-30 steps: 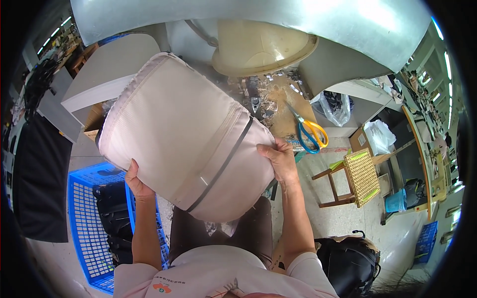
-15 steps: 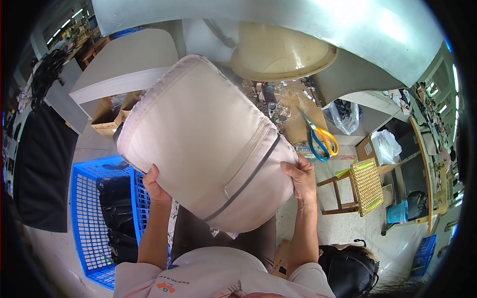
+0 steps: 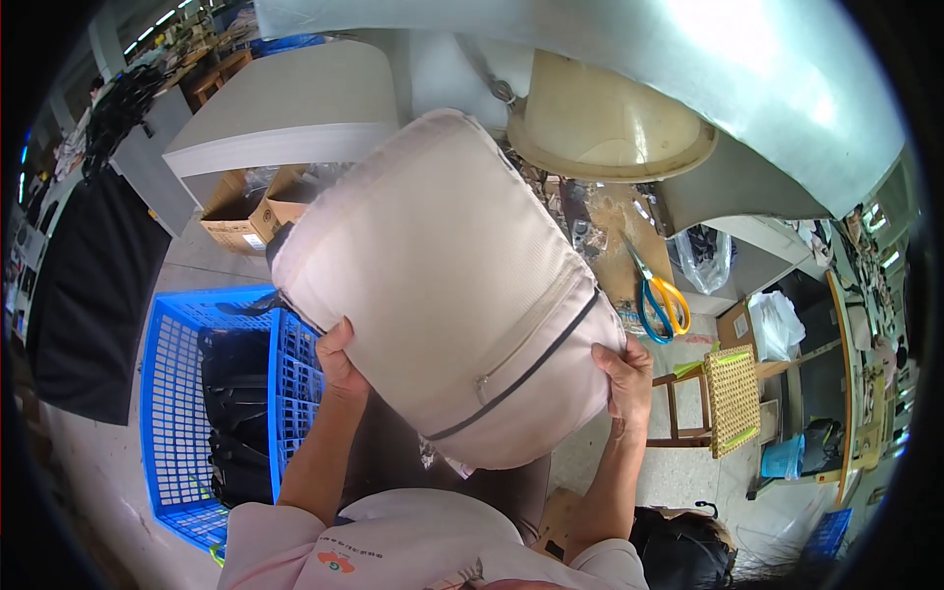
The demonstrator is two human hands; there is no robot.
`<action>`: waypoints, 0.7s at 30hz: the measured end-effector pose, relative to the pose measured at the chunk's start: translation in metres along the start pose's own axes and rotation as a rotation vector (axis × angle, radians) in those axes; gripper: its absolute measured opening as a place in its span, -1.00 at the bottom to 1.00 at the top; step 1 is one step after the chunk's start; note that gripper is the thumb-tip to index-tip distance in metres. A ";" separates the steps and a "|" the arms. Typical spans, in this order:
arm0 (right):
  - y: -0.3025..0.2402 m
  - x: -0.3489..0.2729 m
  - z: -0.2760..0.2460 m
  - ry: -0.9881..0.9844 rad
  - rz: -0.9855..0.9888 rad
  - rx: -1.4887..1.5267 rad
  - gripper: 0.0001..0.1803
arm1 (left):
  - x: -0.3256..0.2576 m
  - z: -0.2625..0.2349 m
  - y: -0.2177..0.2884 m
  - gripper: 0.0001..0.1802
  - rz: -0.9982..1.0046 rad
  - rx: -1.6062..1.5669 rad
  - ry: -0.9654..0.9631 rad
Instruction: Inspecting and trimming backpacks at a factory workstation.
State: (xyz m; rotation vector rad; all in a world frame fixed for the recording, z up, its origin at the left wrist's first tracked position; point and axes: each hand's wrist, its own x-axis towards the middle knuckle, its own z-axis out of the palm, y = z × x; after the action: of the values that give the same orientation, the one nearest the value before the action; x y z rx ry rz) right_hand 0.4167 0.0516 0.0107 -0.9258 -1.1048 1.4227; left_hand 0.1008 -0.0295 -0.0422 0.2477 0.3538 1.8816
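Observation:
A pale beige bag, apparently inside out with its lining showing, is held up tilted in front of me. A zipper and a dark binding strip cross its lower right part, and frayed seam edges run round its rim. My left hand is closed on the bag's lower left edge, thumb on top. At the right edge my right hand pinches the fabric between thumb and fingers. The fingers of both hands are partly hidden beneath the bag.
Scissors with teal and orange handles lie on a cluttered brown board. A blue plastic crate with black bags stands at my left. Above hang a cream dome and a silvery sheet. A woven stool stands right.
The view has shifted, so the surroundings sit farther right and slightly lower. Both hands keep their hold on the bag, which stays at nearly the same tilt.

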 end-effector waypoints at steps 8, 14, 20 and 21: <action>0.009 -0.026 0.017 -0.024 0.080 -0.055 -0.84 | -0.036 -0.023 0.019 -0.42 0.043 -0.013 0.067; 0.011 -0.051 0.051 -0.075 0.015 -0.108 -0.83 | -0.073 -0.028 0.050 -0.38 0.060 0.006 0.139; 0.038 -0.084 0.043 0.149 -0.038 -0.129 -0.91 | -0.066 -0.022 0.051 -0.43 -0.026 0.055 0.110; 0.043 -0.090 0.032 0.165 -0.002 -0.175 -0.93 | -0.067 -0.017 0.047 -0.43 -0.060 0.088 0.111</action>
State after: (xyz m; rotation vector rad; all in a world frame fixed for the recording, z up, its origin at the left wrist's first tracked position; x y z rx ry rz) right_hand 0.3873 -0.0422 -0.0242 -1.1448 -1.1174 1.2379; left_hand 0.0753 -0.1097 -0.0411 0.1900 0.5148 1.8272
